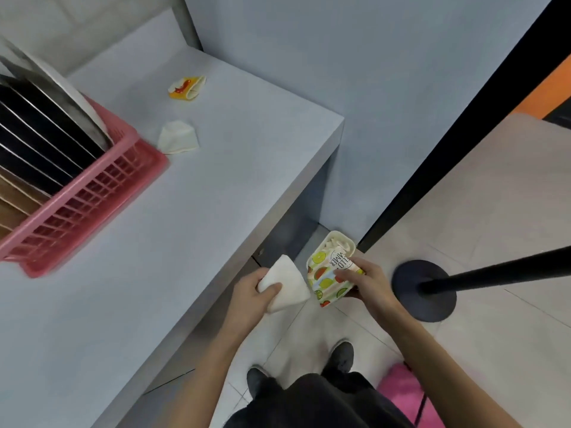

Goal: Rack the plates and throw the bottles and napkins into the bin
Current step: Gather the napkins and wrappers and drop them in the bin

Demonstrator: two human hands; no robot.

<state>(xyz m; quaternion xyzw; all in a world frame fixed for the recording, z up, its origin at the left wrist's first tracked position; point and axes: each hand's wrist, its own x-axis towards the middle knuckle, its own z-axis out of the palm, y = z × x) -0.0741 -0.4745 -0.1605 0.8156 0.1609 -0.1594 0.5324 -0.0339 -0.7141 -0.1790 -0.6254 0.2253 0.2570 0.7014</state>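
Left hand (247, 291) grips a folded white napkin (287, 288), thumb on top and fingers curled under. Right hand (367, 279) is wrapped round a fruit-print bin (327, 273), which is tilted with its mouth facing away and has paper inside. Both are held off the desk (185, 211) front edge, over the floor near the desk's right corner; the napkin corner is just beside the bin's side. Plates (40, 134) stand on edge in a pink rack (92, 193) at desk left. A stained napkin (187, 88) and a plain napkin (177, 138) lie on the desk beyond the rack, with bare surface around them. A black stand base (411, 279) sits on the floor right of the hands.
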